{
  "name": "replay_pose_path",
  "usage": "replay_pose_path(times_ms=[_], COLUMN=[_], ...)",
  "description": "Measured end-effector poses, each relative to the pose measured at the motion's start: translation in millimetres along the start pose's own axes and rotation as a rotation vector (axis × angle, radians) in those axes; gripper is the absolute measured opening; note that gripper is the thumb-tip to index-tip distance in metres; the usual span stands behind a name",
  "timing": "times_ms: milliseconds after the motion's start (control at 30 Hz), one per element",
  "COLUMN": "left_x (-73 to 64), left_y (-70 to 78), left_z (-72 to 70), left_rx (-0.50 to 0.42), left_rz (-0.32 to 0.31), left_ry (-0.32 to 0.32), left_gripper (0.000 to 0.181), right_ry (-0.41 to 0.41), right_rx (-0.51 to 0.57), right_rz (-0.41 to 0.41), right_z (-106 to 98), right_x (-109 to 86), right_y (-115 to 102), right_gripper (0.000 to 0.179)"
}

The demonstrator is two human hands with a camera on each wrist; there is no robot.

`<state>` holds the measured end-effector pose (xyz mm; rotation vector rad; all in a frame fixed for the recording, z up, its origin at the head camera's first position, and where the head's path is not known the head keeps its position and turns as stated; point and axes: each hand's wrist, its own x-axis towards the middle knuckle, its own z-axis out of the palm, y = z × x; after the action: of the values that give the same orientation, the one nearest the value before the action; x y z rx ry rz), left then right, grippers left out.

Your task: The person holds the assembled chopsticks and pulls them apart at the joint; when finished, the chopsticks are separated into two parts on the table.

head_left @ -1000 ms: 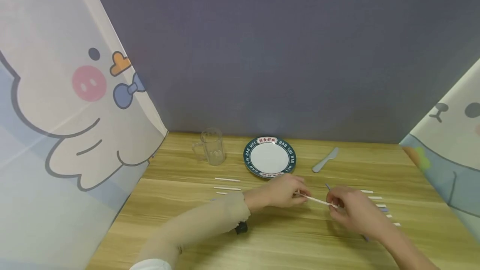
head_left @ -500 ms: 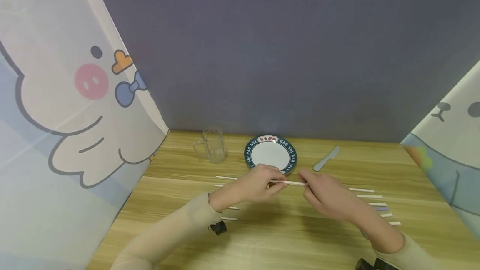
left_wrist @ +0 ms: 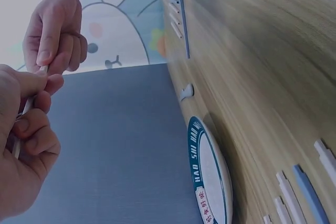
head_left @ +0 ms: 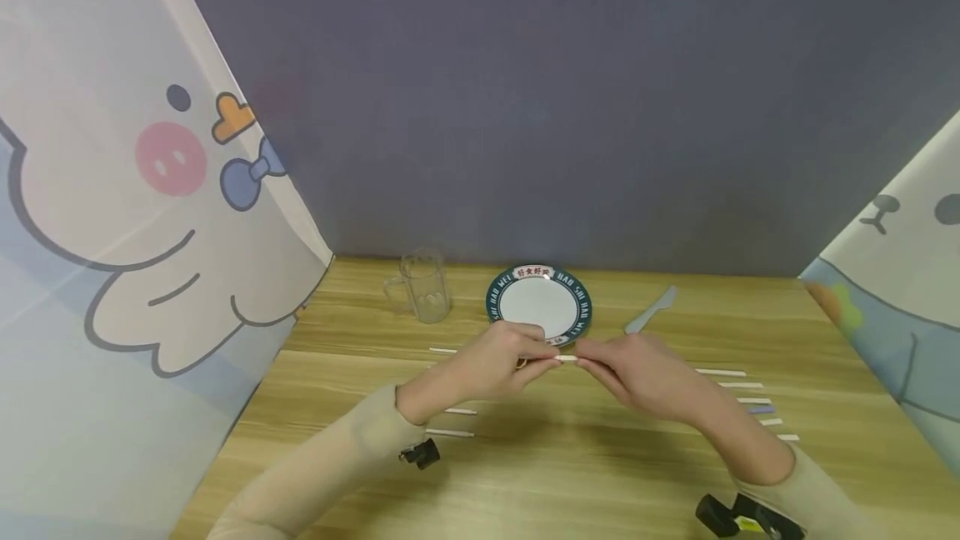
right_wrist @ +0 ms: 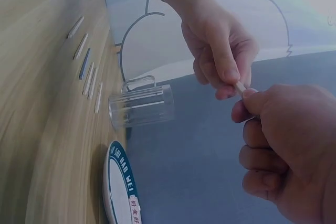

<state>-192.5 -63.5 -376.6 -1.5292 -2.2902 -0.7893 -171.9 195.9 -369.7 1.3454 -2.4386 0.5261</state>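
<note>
Both hands meet in front of the plate, pinching a thin white stick [head_left: 567,358] between thumbs and fingers. My left hand [head_left: 495,363] grips the stick's left part, and a stretch of it runs across the curled fingers in the left wrist view [left_wrist: 29,103]. From the opposite side my right hand [head_left: 637,373] pinches the other part, thumb on top. Only a short piece shows between the fingertips; the rest is hidden in the hands. In the right wrist view, the stick [right_wrist: 240,87] is held up off the table.
A green-rimmed plate [head_left: 581,298] stands behind the hands, a clear mug [head_left: 429,290] left of it, a grey knife [head_left: 651,311] right. Several white sticks [head_left: 741,385] and a blue stick [head_left: 761,409] lie right; narrow-tipped white sticks [left_wrist: 291,198] and a blue one [left_wrist: 311,195] lie left.
Both hands have moved left and up toward the plate with the white stick. They have drawn closer together, so less of the stick shows between them.
</note>
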Motion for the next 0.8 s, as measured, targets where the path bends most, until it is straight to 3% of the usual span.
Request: replay_pose_path(times_ms=[333, 567, 800], left_x=[-0.1, -0.4, -1.6], left_y=[3.2, 7.8, 10.2], left_z=[-7.6, -13.1, -9.6], left_rx=[0.124, 0.149, 0.168], left_rz=[0.055, 0.058, 0.043], left_ry=[-0.004, -0.035, 0.010], left_gripper=[0.012, 0.010, 0.010], right_ry=[-0.001, -0.017, 0.015], right_rx=[-0.001, 0.038, 0.014], right_rz=[-0.007, -0.013, -0.001], right_z=[-1, -2, -1], right_x=[1.7, 3.0, 1.5], right_y=[1, 0, -1], right_gripper=[0.020, 0.021, 0.019])
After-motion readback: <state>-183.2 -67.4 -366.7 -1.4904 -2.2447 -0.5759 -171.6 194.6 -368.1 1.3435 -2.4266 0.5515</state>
